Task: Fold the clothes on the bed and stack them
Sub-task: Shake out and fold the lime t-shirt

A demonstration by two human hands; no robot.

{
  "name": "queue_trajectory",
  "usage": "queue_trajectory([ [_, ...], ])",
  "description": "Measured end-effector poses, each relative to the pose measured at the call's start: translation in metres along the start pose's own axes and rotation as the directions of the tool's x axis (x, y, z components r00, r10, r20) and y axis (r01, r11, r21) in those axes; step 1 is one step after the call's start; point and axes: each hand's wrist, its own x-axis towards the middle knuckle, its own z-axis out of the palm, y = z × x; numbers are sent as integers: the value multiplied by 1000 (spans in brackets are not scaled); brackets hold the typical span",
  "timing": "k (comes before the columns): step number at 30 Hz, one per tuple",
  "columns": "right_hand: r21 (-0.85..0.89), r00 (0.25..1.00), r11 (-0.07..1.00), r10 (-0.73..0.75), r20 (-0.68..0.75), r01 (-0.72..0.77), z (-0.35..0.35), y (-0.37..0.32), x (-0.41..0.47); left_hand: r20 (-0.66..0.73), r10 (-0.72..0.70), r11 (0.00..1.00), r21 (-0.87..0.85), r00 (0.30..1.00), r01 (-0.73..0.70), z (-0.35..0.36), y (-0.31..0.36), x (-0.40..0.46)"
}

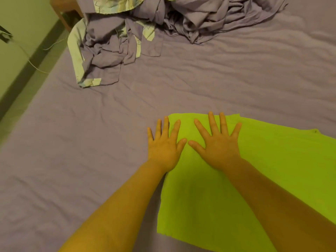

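Cloth point(254, 179), lime green, lies flat on the bed point(91, 151). Left hand point(163, 148) straddles its left edge, right hand point(220, 148) is on it, both with fingers spread, gripping nothing. Smoothing step, likely; next, fold it over, then take the pile point(101, 48) beyond it.

I see a bed point(76, 151) under a wrinkled purple sheet point(236, 79) filling most of my view. At far left a pale wall point(21, 19) meets a dark baseboard point(31, 64), with a thin white cord point(34, 65) trailing there. A wooden stool point(62, 13) stands at top left. The light is dim and yellowish.
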Motion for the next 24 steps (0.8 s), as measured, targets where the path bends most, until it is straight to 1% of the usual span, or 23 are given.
queue_trajectory([
  [3,-16,999,999,34,32,-33,-3,-5,-8,65,-28,996,-80,997,33,-2,7,-21],
  [5,52,998,997,51,31,-52,-2,-12,-30,32,-49,985,-166,998,53,-7,9,-36],
  [7,112,999,993,23,33,-27,4,-16,-60,-19,-109,945,-314,994,97,-11,12,-46],
  [8,132,1000,991,8,27,-12,8,-19,-76,-37,-167,884,-449,985,133,-13,15,-47],
  [9,146,1000,989,2,19,-5,9,-22,-90,-11,-247,779,-598,969,191,-16,17,-46],
  [10,175,999,984,5,33,-10,9,-26,-99,46,-320,648,-718,946,254,-19,20,-41],
  [11,214,999,976,17,49,-27,7,-30,-104,147,-373,520,-785,916,337,-22,24,-35],
  [13,329,997,942,61,45,-73,-3,-38,-105,317,-378,325,-834,870,446,-27,28,-23],
  [14,430,995,898,83,49,-96,-10,-42,-104,367,-342,264,-846,865,463,-30,32,-19],
  [15,548,995,831,96,29,-96,-17,-45,-102,381,-290,227,-864,878,450,-33,36,-18],
  [17,763,996,646,84,-41,-23,-31,-50,-100,348,-160,200,-905,924,376,-39,48,-21],
  [18,819,992,574,89,-87,20,-39,-51,-100,354,-91,196,-910,931,365,-44,55,-24],
  [19,848,987,529,108,-116,42,-46,-51,-102,382,-17,173,-909,924,379,-47,61,-27],
  [20,859,984,509,130,-125,42,-51,-49,-105,426,55,122,-901,903,417,-55,68,-32],
  [21,861,981,508,151,-124,31,-55,-47,-108,471,127,64,-882,873,467,-64,75,-36],
  [22,857,978,516,173,-118,12,-60,-44,-113,508,199,30,-858,838,513,-75,81,-40],
  [24,839,969,543,218,-114,-23,-70,-32,-122,562,342,9,-804,754,595,-94,93,-45],
])
